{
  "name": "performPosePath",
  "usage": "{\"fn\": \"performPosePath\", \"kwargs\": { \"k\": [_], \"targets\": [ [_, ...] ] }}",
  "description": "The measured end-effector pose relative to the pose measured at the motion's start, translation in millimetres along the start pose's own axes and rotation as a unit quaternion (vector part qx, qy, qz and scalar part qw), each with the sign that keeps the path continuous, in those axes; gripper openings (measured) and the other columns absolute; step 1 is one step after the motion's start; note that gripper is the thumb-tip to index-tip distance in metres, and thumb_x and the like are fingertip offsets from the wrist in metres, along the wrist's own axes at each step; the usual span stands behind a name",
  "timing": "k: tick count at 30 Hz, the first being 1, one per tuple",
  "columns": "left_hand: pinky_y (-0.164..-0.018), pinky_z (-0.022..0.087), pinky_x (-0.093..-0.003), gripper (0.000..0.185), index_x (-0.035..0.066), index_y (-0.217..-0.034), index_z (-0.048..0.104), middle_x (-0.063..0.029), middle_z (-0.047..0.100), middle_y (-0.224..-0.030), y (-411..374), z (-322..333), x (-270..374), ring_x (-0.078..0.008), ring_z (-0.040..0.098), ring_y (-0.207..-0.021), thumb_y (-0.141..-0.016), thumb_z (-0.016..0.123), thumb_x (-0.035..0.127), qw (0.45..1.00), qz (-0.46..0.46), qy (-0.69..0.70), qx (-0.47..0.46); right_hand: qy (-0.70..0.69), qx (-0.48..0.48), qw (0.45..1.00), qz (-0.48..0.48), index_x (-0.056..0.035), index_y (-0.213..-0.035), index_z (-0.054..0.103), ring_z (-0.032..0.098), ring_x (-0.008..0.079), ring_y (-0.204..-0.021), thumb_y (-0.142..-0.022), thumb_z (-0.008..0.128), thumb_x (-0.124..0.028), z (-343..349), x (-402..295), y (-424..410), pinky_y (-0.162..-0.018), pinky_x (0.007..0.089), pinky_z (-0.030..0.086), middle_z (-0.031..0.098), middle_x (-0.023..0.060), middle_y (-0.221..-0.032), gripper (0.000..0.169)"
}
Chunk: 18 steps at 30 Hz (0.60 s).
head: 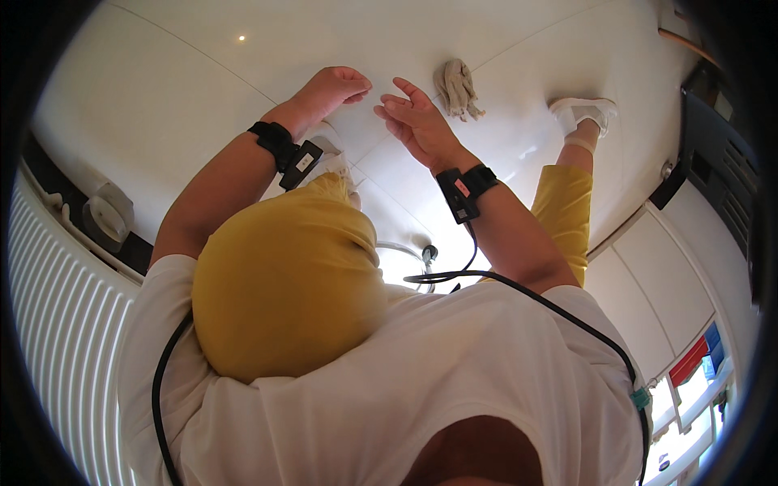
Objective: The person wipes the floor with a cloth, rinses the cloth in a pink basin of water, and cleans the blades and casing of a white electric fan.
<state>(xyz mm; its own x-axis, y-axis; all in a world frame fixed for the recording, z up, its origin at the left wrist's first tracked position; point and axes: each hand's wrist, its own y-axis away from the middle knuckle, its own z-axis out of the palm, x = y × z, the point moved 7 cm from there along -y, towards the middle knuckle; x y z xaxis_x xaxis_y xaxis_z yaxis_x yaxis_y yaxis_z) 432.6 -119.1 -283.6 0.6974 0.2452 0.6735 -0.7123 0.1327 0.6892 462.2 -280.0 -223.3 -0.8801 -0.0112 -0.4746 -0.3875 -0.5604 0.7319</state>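
Observation:
My left hand [337, 89] is raised over the pale tiled floor [364, 36], its fingers curled and drawn in against the thumb. Nothing shows between its fingertips. Just right of it, my right hand [419, 121] is held palm inward with fingers apart and holds nothing. A small gap separates the two hands. Nearest to the right hand, a crumpled beige knit cloth [457, 90], possibly a glove, lies on the floor. Each wrist bears a black strap with a small box: the left box [301, 165] and the right box [459, 194].
My bent yellow-clad knee [285, 285] rises below the left arm. My other foot, in a white shoe [583, 112], stands at the right. A black cable [535, 294] runs from the right wrist. A white radiator [67, 340], white cabinets [650, 291] and a black vented panel [723, 164] flank me.

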Motion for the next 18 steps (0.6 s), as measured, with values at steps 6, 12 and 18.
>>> {"fn": "performPosePath", "kwargs": {
  "k": [6,12,18],
  "targets": [
    [-0.087,0.049,-0.0252,0.025,0.002,-0.099,0.067,-0.0039,0.068,-0.093,1,0,3,-0.0127,0.062,-0.09,-0.091,0.065,0.026,1.0,0.012,-0.001,0.004,0.026,0.049,0.998,-0.01,-0.0001,-0.147,0.029,0.063,0.0165,-0.105,-0.093,0.064,-0.012,-9,2,-18,-0.09,0.0259,0.05,0.065,0.009,-0.113,0.065],
    [-0.087,0.048,-0.0243,0.025,0.003,-0.103,0.068,-0.0022,0.069,-0.093,5,7,23,-0.0101,0.062,-0.09,-0.092,0.067,0.025,0.999,0.047,-0.013,0.007,0.022,0.061,0.998,-0.01,0.0,-0.15,0.025,0.063,0.0174,-0.108,-0.094,0.062,-0.013,-6,-5,-21,-0.093,0.0269,0.049,0.065,0.0099,-0.115,0.068],
    [-0.083,0.048,-0.0247,0.026,0.003,-0.101,0.07,-0.0016,0.069,-0.091,7,8,37,-0.01,0.061,-0.088,-0.088,0.071,0.026,0.994,0.088,-0.059,0.032,0.038,0.102,0.994,-0.005,0.0003,-0.15,0.022,0.061,0.0164,-0.102,-0.091,0.069,-0.016,-16,-3,-25,-0.093,0.03,0.049,0.064,0.0082,-0.112,0.078]
  ]
}}
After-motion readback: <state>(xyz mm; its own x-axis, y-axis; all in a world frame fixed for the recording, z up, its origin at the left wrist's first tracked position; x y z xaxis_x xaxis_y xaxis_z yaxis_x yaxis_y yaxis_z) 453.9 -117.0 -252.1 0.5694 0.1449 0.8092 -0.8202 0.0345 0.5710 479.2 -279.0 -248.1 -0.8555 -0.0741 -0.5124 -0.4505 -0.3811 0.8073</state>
